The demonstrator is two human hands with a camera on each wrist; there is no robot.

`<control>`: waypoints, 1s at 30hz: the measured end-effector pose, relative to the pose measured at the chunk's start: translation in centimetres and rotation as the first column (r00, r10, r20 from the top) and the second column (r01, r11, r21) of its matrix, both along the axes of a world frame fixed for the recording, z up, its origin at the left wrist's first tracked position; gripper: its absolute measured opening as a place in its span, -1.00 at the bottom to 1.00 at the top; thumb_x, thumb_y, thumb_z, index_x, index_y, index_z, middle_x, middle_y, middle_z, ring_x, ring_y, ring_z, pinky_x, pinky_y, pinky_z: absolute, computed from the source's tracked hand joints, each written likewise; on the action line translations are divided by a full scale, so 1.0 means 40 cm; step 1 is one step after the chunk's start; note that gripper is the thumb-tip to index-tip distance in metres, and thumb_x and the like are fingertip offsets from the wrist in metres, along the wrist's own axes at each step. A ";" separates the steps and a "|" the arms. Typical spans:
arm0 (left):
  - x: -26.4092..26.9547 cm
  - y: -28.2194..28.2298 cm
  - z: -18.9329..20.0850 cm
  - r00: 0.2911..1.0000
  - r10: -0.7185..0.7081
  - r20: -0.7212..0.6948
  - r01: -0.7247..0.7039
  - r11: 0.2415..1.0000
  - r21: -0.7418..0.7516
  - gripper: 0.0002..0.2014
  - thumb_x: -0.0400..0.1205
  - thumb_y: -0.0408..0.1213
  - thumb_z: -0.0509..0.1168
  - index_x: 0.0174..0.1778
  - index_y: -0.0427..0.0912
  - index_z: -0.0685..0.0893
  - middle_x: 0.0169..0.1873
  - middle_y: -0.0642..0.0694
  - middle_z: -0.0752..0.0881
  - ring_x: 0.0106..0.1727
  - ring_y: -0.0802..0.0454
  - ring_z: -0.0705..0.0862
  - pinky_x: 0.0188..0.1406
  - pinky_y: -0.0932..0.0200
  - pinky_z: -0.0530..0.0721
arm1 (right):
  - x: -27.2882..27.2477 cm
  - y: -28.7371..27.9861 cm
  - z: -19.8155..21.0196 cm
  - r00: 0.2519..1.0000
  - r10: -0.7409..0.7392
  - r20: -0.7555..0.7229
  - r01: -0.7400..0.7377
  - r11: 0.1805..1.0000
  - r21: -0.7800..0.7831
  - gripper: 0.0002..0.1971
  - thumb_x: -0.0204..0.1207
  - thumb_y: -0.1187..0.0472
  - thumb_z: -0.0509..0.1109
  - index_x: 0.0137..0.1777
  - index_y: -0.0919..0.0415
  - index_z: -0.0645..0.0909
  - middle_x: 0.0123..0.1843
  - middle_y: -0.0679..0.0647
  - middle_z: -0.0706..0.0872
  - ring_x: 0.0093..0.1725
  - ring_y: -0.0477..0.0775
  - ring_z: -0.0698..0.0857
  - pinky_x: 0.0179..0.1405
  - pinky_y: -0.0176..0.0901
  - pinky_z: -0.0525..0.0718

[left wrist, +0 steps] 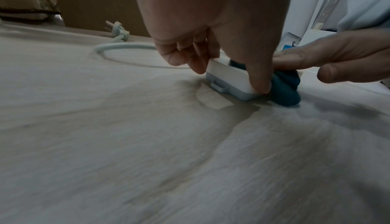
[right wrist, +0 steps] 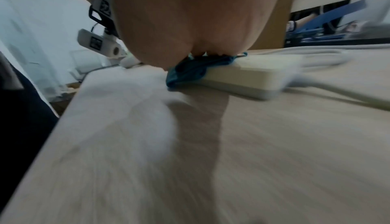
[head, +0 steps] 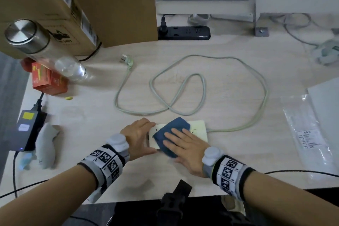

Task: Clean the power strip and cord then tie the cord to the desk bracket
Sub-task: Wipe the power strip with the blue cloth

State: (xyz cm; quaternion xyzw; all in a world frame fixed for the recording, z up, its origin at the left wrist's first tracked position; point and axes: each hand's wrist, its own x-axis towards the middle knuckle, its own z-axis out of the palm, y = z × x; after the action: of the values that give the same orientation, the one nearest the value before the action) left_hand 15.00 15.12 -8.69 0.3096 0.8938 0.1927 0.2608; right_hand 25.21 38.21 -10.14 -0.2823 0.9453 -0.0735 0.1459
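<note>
Pale, matte wood-grain laminate covered the bench, with a grey metal desk bracket fixed at its far edge against the white wall. Near the front edge lay the flat, cream-white rectangular plastic power strip, a soft folded dark-blue cloth draped over its middle. Its smooth, pale grey-green round cord left the strip's right end and sprawled in loose loops across the open middle of the bench, ending in a plug. The left hand took a narrow grip on the strip's left end, fingers curled over the far edge and thumb on the near corner. The right hand lay flat, fingers straight and spread, pressing the cloth down. A brown cardboard box crowded the far left.
</note>
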 end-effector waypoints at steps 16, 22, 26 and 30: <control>-0.007 0.007 0.016 1.000 -0.030 0.006 0.030 1.000 -0.005 -0.28 0.18 0.12 0.57 0.23 -0.09 0.62 0.02 -0.03 0.65 -0.02 -0.08 0.67 -0.09 -0.05 0.72 | -0.046 -0.081 0.022 0.999 0.009 0.048 -0.012 0.998 0.063 -0.37 0.54 -0.21 0.00 0.48 0.08 0.52 0.54 0.07 0.50 0.56 0.22 0.41 0.53 0.12 0.14; -0.021 0.015 0.034 0.997 -0.068 0.030 0.071 0.988 -0.135 -0.14 0.30 0.22 0.50 0.47 -0.05 0.44 0.28 0.03 0.54 0.24 -0.01 0.54 0.19 0.10 0.55 | 0.013 0.185 0.026 0.999 -0.032 0.039 0.026 0.990 0.137 -0.37 0.58 -0.15 0.04 0.62 0.07 0.21 0.63 0.06 0.36 0.63 0.15 0.15 0.59 0.06 -0.06; -0.029 0.019 0.033 0.993 -0.119 -0.016 0.115 0.979 -0.170 -0.15 0.27 0.29 0.47 0.44 0.00 0.46 0.23 0.05 0.57 0.17 -0.01 0.53 0.13 0.10 0.52 | 0.024 0.176 0.026 0.995 -0.060 0.083 0.048 0.989 0.140 -0.35 0.58 -0.15 0.03 0.63 0.09 0.20 0.65 0.09 0.31 0.65 0.20 0.12 0.58 0.10 -0.05; -0.023 0.018 0.025 0.989 -0.129 -0.070 0.117 0.982 -0.150 -0.21 0.19 0.32 0.42 0.27 -0.07 0.58 0.07 -0.02 0.67 -0.01 -0.11 0.62 -0.09 0.03 0.60 | -0.008 0.013 0.015 0.999 0.015 0.043 -0.016 1.000 0.025 -0.37 0.59 -0.16 0.02 0.62 0.11 0.28 0.65 0.09 0.31 0.65 0.24 0.18 0.56 0.16 0.01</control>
State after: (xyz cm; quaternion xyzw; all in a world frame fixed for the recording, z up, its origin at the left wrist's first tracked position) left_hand 14.08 15.84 -7.69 0.3517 0.8944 0.0979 0.2585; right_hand 24.88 38.74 -9.55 -0.2863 0.9406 -0.0663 0.1702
